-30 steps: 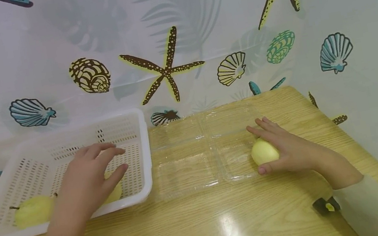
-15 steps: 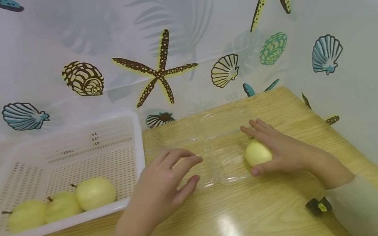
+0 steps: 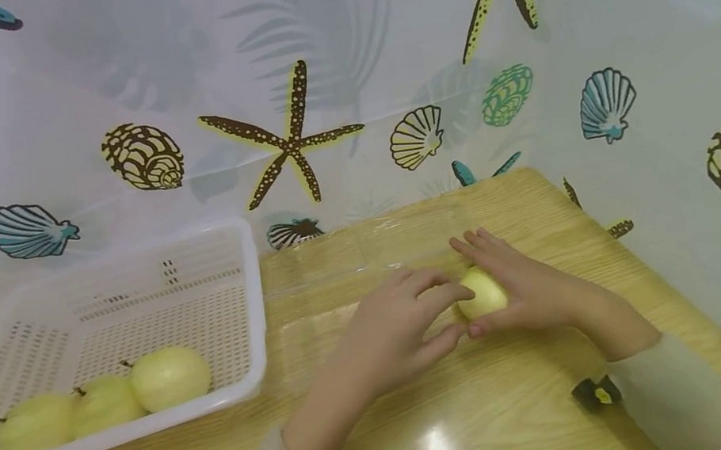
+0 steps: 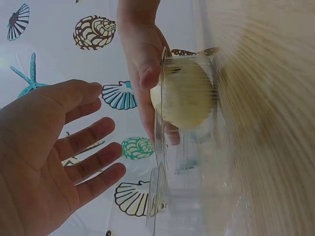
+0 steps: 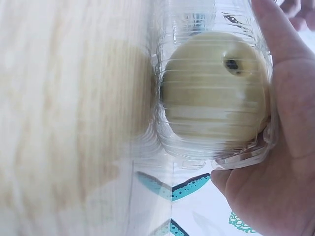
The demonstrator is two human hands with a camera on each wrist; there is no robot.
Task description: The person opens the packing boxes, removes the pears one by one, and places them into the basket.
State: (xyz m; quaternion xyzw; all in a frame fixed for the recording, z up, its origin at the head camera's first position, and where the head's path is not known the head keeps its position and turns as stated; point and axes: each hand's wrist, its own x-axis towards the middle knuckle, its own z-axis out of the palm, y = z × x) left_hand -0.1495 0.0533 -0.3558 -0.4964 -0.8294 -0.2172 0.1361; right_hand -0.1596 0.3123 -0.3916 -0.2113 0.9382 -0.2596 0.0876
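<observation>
A pale yellow pear (image 3: 485,295) sits in the near right part of a clear plastic container (image 4: 189,172) on the table. My right hand (image 3: 534,289) holds the pear from above and the right, thumb on the near side and fingers spread over the far side. In the right wrist view the pear (image 5: 211,88) shows through the clear wall, its dark blossom end visible. My left hand (image 3: 394,332) hovers over the container's near side, left of the pear, palm facing it in the left wrist view, with nothing held.
On the left stands a white perforated basket (image 3: 255,316) with several pears, or at least 3, along its near side, one being a pear (image 3: 170,377) with a dark stem. A wooden table (image 3: 483,428) lies beneath. Behind hangs a cloth (image 3: 172,57) printed with shells and starfish.
My left hand has moved from above the basket rightwards, across the container, close to the pear. The right hand stays on the pear. The head view has shifted slightly right.
</observation>
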